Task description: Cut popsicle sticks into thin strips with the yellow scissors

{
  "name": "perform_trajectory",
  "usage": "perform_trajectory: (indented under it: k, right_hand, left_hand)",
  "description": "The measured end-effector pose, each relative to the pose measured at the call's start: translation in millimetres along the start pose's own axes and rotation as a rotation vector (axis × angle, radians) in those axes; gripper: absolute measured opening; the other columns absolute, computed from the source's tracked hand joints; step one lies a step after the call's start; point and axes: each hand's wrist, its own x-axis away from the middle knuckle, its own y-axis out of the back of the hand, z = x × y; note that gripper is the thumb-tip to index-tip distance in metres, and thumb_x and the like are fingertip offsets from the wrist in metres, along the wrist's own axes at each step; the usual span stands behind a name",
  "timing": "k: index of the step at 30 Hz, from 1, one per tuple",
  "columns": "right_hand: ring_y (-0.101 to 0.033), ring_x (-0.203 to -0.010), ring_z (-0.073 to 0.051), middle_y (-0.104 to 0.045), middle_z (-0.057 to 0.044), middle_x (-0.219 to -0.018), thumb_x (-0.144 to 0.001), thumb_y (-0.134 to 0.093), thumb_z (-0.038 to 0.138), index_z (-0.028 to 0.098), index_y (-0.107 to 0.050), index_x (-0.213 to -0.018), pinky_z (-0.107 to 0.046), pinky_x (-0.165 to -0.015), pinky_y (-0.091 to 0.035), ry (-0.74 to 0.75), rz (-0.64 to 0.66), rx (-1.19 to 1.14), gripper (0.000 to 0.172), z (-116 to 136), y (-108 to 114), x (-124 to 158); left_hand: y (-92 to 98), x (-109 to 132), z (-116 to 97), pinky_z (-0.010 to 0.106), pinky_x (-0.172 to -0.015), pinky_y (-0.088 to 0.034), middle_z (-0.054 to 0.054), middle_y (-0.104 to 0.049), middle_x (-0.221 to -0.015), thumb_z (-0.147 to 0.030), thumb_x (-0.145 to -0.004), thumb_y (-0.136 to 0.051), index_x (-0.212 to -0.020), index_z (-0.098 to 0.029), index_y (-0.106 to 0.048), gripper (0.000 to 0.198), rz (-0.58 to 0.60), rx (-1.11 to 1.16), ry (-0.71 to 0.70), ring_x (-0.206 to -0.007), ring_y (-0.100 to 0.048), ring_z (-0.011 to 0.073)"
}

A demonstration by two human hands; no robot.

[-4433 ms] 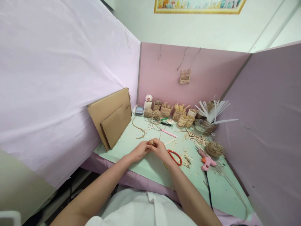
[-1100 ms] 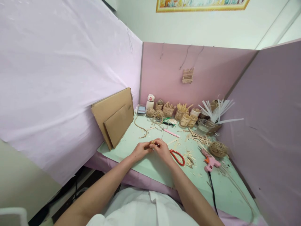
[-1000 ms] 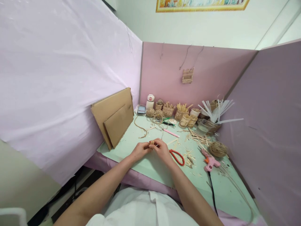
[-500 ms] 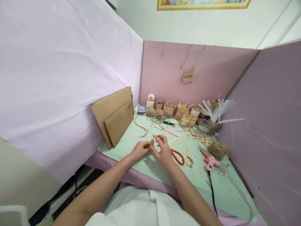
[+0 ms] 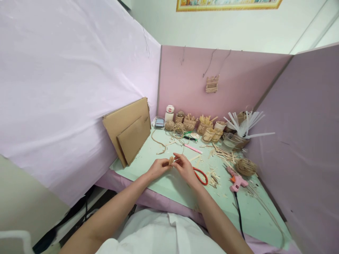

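A small wooden piece (image 5: 171,161), made of what look like short sticks side by side, is held up over the front middle of the table. My left hand (image 5: 158,168) pinches it from the left between thumb and fingers. From the right, my right hand (image 5: 183,166) closes on the piece with thumb and bent fingertips; its exact contact is partly hidden. Beside my right wrist, the red handles (image 5: 200,175) of a cutting tool lie on the table, partly covered by the hand.
A pink glue gun (image 5: 237,181) with a black cord and a twine ball (image 5: 245,167) lie at right. Wood splints (image 5: 224,153) are scattered behind them. A pink pen-like tool (image 5: 193,148) lies ahead. Cardboard sheets (image 5: 135,137) lean at left; stick-filled cups (image 5: 206,124) line the back.
My right hand's raised fingers have come down and drawn in around the wooden piece. The piece has turned slightly and shows a lighter, striped side. My left hand stays nearly in place.
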Motion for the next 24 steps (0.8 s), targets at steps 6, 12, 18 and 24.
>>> perform_trajectory:
  k: [6,12,18,24]
  right_hand:
    - [-0.062,-0.082,-0.017,-0.066,-0.004,-0.09,-0.079,-0.06,0.019,0.017,-0.066,-0.095,-0.033,-0.076,-0.05,-0.065,0.042,-0.041,0.018,-4,-2,-4]
    - [-0.062,-0.079,-0.016,-0.066,-0.003,-0.089,-0.077,-0.063,0.019,0.017,-0.065,-0.098,-0.034,-0.075,-0.05,-0.099,0.03,-0.07,0.021,-2,-2,-3]
    - [-0.062,-0.078,-0.018,-0.065,-0.005,-0.087,-0.074,-0.062,0.023,0.019,-0.064,-0.1,-0.032,-0.071,-0.051,-0.143,-0.043,-0.095,0.027,-1,2,-1]
    - [-0.062,-0.077,-0.019,-0.066,-0.005,-0.085,-0.074,-0.064,0.029,0.018,-0.063,-0.097,-0.031,-0.07,-0.051,-0.161,-0.045,-0.121,0.025,-2,4,0]
  left_hand:
    - [0.0,-1,1,0.026,-0.073,-0.045,0.003,-0.069,-0.083,-0.03,-0.072,-0.063,-0.089,-0.012,-0.07,0.026,0.002,0.022,0.0,-0.079,-0.059,0.0177]
    - [0.8,0,-2,0.026,-0.071,-0.044,0.002,-0.068,-0.077,-0.036,-0.07,-0.067,-0.085,-0.012,-0.07,0.028,-0.009,0.082,0.02,-0.075,-0.059,0.0168]
    - [-1.5,-3,-11,0.03,-0.076,-0.048,0.007,-0.07,-0.084,-0.046,-0.066,-0.071,-0.089,-0.01,-0.068,0.043,0.016,0.258,0.075,-0.081,-0.063,0.0194]
    - [3.3,-6,-12,0.036,-0.079,-0.051,0.007,-0.07,-0.084,-0.046,-0.062,-0.075,-0.093,-0.01,-0.065,0.049,0.01,0.384,0.125,-0.081,-0.065,0.0202]
